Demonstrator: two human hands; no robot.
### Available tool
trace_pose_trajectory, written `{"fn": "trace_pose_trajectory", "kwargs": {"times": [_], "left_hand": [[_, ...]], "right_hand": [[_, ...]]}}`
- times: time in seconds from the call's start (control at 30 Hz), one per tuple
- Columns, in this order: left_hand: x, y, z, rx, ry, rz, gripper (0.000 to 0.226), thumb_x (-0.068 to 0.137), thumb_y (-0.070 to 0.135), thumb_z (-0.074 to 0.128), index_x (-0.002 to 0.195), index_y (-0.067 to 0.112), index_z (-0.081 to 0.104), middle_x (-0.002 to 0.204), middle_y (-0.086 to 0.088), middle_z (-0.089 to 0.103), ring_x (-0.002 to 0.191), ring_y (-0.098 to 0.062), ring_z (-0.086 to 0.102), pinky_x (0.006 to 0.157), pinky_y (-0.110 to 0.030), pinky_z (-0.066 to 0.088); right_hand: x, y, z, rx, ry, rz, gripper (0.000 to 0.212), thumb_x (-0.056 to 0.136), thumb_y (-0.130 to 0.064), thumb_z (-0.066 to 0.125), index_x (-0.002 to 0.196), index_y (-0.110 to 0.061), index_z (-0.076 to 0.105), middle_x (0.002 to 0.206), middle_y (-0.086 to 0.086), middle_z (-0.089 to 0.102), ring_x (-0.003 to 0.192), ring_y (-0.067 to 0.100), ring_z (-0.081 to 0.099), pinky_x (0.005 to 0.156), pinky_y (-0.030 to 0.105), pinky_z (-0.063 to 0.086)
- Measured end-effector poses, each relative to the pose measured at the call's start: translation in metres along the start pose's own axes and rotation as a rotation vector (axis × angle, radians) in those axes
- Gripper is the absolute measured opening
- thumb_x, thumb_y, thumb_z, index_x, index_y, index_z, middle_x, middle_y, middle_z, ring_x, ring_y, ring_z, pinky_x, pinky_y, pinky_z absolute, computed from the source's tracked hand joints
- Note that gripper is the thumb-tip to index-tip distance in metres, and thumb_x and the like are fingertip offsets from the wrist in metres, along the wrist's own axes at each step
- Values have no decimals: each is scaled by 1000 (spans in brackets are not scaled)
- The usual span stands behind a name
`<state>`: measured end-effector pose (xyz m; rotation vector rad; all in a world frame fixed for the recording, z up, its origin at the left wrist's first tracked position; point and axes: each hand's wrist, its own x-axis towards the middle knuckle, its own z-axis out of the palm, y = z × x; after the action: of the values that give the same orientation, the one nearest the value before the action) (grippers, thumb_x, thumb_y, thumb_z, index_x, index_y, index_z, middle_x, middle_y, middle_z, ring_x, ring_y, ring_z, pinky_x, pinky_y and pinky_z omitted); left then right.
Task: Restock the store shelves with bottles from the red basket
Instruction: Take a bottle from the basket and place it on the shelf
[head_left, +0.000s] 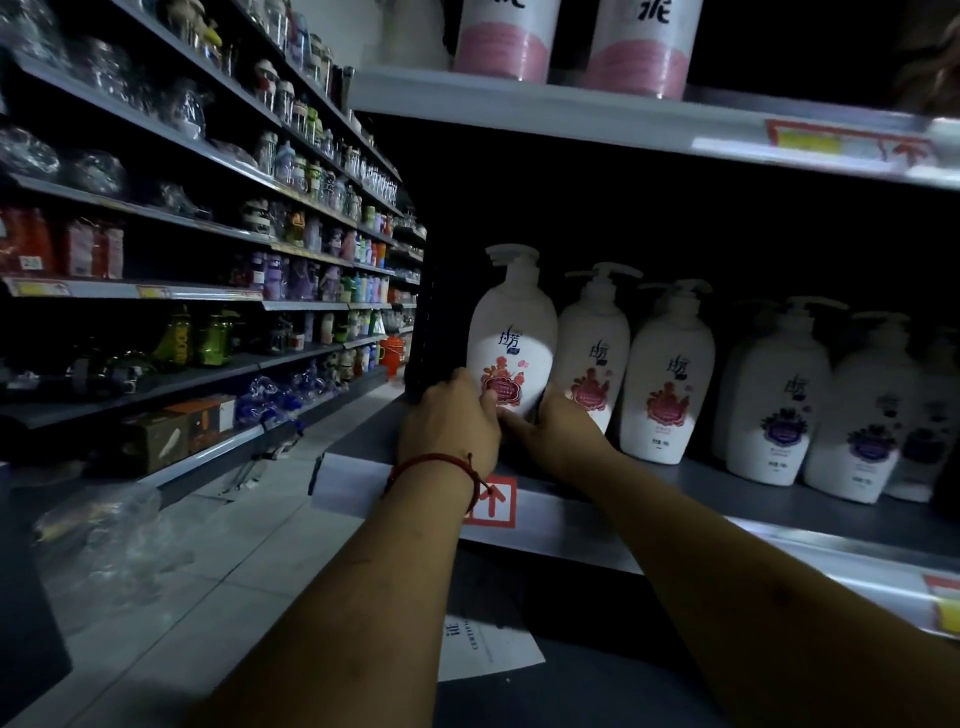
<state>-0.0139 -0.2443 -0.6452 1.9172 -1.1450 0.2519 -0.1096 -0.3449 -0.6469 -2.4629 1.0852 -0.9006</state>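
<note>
In the head view, both hands grasp one white pump bottle (511, 332) low down. The left hand (449, 421), a red cord (441, 460) at its wrist, curls round its left side, and the right hand (558, 431) round its right. The bottle is upright at the left end of the shelf (701, 483), long axis vertical, label facing out, spout pointing left, base hidden. Beside it stand two red-label bottles (595, 358) and three purple-label bottles (774, 400). Two pink-banded bottles (501, 47) stand on the upper shelf (571, 111).
</note>
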Motion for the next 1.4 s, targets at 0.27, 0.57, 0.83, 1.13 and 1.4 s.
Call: {"fn": "trace_pose_trajectory", "kwargs": {"times": [0.27, 0.57, 0.83, 1.13, 1.4], "left_hand": [[0, 0, -2, -70, -19, -13, 33, 103, 40, 33, 105, 16, 56, 94, -8, 58, 83, -26, 60, 65, -34, 45], [5, -5, 4, -63, 1, 4, 21, 98, 33, 41, 89, 19, 54, 86, -6, 60, 73, -22, 57, 52, -28, 34], [13, -11, 13, -80, -13, -6, 30, 89, 43, 53, 106, 18, 57, 87, -7, 67, 80, -27, 63, 63, -31, 46], [16, -14, 17, -96, 0, -5, 25, 87, 45, 55, 93, 20, 54, 85, -5, 63, 73, -21, 60, 55, -27, 40], [19, -18, 20, -89, 10, 16, 31, 82, 51, 51, 93, 22, 54, 85, -5, 64, 74, -22, 61, 63, -31, 49]], "right_hand": [[8, 6, 2, -50, 5, -12, 58, 89, -61, 54, 103, -5, 59, 80, 7, 67, 69, 20, 64, 62, 32, 51], [5, 1, 1, 2, 7, 14, 58, 85, -63, 59, 104, -8, 57, 87, 7, 69, 77, 22, 66, 73, 41, 58], [-7, -2, -17, 203, 131, 138, 29, 86, -20, 61, 110, -7, 53, 101, 8, 63, 96, 28, 63, 78, 34, 53], [-4, 30, -45, 46, 166, 399, 51, 84, -44, 69, 116, -5, 64, 118, 15, 65, 108, 33, 61, 80, 30, 45], [2, 34, -35, 169, 172, 400, 54, 78, -46, 75, 114, -7, 65, 113, 11, 68, 103, 31, 64, 82, 31, 49]]}}
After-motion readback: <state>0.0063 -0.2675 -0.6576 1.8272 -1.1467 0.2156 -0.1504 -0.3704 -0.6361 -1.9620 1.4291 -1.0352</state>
